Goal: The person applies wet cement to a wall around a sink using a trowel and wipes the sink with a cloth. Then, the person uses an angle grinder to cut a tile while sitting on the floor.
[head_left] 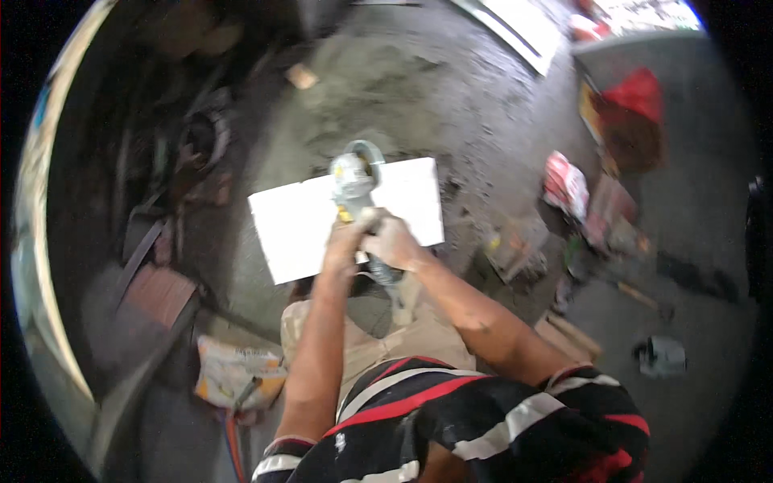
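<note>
A grey angle grinder (pixel 352 181) with a rounded guard at its far end is held over a flat white slab (pixel 294 233), probably a tile, lying in front of my legs. My left hand (pixel 344 240) is closed around the grinder's body from the left. From the right, my right hand (pixel 392 241) wraps the tool close beside it. The grinder's rear end points back toward my legs. The far edge of the slab lies under the guard; whether the disc touches it I cannot tell. Dust whitens my fingers.
A yellow-and-white sack (pixel 233 374) lies to my left near a reddish block (pixel 159 294). At right are a red-and-white bag (pixel 565 185), an open carton (pixel 632 137) and a grey object (pixel 664 356). A pale panel (pixel 519 32) lies at the far right on the rough grey floor (pixel 491 121).
</note>
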Motion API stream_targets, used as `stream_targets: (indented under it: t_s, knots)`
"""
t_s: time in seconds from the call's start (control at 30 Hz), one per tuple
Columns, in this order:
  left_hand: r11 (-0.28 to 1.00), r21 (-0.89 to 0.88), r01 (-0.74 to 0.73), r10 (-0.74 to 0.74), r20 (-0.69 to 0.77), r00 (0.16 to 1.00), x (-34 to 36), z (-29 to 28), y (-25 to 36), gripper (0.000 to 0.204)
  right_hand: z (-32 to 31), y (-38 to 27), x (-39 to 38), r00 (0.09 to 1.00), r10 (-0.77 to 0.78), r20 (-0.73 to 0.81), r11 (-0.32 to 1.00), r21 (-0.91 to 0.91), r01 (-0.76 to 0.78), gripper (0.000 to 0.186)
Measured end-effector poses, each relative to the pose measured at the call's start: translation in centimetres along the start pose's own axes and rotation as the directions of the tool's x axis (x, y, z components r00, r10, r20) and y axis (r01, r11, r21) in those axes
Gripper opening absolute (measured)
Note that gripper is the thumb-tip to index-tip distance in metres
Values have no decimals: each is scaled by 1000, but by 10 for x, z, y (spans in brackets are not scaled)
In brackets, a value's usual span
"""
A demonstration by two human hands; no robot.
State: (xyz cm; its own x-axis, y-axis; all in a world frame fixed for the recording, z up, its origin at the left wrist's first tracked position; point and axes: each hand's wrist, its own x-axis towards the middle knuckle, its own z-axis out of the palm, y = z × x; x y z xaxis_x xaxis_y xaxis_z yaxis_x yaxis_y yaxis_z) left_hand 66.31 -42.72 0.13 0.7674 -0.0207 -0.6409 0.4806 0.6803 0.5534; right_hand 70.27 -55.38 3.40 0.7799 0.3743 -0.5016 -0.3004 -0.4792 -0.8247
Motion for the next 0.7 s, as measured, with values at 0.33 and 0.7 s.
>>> stream_targets:
  t_s: [0.33, 0.7]
  knots:
    - [909, -415, -50, 35, -43, 998, -68, -23, -32, 43, 51, -33, -68, 996, 91, 0, 822, -565, -75, 57]
    - [736, -608, -298, 196, -231, 953, -126, -79, -42, 55, 91, -43, -50, 725, 143, 674, 944, -314, 105, 34]
